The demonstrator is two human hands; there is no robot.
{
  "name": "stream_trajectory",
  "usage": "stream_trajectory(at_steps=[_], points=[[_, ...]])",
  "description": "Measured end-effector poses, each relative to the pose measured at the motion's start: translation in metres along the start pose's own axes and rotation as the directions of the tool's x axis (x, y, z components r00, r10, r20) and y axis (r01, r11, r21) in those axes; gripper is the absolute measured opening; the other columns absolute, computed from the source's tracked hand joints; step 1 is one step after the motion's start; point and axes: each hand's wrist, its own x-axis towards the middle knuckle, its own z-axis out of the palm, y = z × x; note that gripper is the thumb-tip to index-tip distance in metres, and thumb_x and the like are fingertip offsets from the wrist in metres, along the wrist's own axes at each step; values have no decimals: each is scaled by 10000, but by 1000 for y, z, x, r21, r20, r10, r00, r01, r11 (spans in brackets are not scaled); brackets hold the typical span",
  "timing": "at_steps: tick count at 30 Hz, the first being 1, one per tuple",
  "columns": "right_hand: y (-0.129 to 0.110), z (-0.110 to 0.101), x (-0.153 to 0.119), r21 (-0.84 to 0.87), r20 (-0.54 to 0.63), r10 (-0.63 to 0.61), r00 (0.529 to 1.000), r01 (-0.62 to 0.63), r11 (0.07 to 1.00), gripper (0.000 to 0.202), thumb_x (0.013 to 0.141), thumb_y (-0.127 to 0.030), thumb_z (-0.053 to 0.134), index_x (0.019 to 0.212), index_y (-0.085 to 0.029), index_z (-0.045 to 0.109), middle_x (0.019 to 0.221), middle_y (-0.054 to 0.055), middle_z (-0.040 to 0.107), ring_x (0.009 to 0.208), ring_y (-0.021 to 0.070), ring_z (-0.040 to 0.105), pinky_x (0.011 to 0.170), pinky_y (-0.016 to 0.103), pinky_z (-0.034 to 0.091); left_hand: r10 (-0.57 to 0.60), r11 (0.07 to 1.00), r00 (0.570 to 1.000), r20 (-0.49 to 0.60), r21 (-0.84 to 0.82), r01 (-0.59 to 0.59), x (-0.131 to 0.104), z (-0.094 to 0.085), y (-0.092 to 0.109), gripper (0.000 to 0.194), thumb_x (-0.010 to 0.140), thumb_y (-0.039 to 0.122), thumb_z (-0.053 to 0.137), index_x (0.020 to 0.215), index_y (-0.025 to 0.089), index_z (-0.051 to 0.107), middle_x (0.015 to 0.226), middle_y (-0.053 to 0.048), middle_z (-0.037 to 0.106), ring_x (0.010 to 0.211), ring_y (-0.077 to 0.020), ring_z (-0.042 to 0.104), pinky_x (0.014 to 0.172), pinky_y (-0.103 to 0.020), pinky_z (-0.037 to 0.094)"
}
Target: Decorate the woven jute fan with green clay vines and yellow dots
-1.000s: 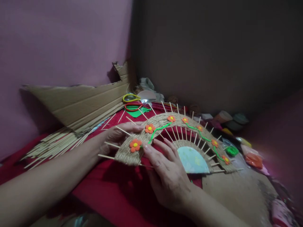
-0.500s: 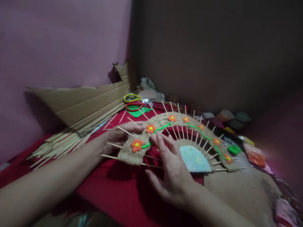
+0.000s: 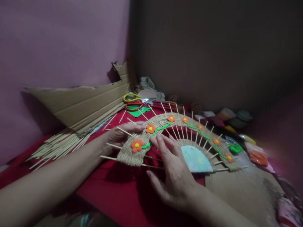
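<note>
The left hand clasps the tan, rightward-arching woven-twine fan by its outer edge; the loosely spread right hand merely touches the inner.

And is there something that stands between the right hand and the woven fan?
Nothing visible does: the right hand has its fingers at a green strip on the woven fan, while the left hand holds it near one end.

Your left forearm reaches to a curled left grip; your right grip arches, fingers bent, thumb apart.
</note>
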Motion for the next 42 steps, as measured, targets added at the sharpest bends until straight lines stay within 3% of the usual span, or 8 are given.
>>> stream_trajectory(at_steps=[6, 14, 20, 25, 33, 42], points=[[8, -13, 9, 47, -39, 100, 994, -99, 994, 857, 829, -297, 567, 1486, -113, 48, 1397, 153, 455, 1318, 274, 311, 1070, 525, 335, -19, 1000, 1000, 4, 13, 19, 0, 0, 1, 370, 858, 130, 494, 1221, 62, 518, 967, -143, 686, 840, -235, 675, 754, -359, 551], [16, -13, 13, 3, -19, 132, 991, -132, 991, 906, 843, -388, 562, 1494, -173, -30, 1366, 137, 490, 1298, 312, 337, 1031, 584, 350, 40, 999, 993, 115, 27, -44, 3, -3, 1, 318, 841, 93, 519, 1154, 51, 559, 971, -140, 702, 814, -205, 693, 742, -318, 569], [16, -8, 11, -45, -38, 139, 990, -141, 989, 891, 855, -386, 545, 1496, -145, -26, 1352, 156, 503, 1300, 329, 333, 1050, 598, 318, 34, 995, 999, 12, 93, -35, 3, -7, 0, 334, 826, 122, 555, 1151, 43, 563, 955, -146, 697, 763, -195, 684, 696, -294, 564], [16, -7, 10, -61, -7, 154, 988, -155, 986, 879, 856, -405, 539, 1495, -112, 10, 1350, 153, 507, 1322, 327, 294, 1074, 575, 295, 26, 989, 998, -51, 150, -18, 2, -6, -2, 337, 814, 161, 569, 1138, 69, 584, 973, -152, 684, 873, -240, 672, 764, -331, 542], [25, -17, 13, -14, -116, 182, 976, -185, 983, 814, 869, -382, 524, 1493, -149, 56, 1363, 114, 501, 1298, 286, 315, 1066, 548, 317, 44, 992, 998, 33, 120, -48, 5, -12, -3, 399, 781, 155, 584, 1178, 117, 593, 1017, -145, 689, 826, -216, 680, 734, -298, 550], [27, -11, 10, -117, -70, 155, 985, -162, 980, 820, 877, -396, 495, 1492, -119, 29, 1359, 101, 521, 1298, 275, 330, 1107, 544, 236, -26, 994, 992, 120, 104, 13, 3, -9, -4, 463, 746, 193, 613, 1199, 104, 575, 1044, -151, 672, 858, -223, 658, 761, -307, 544]])
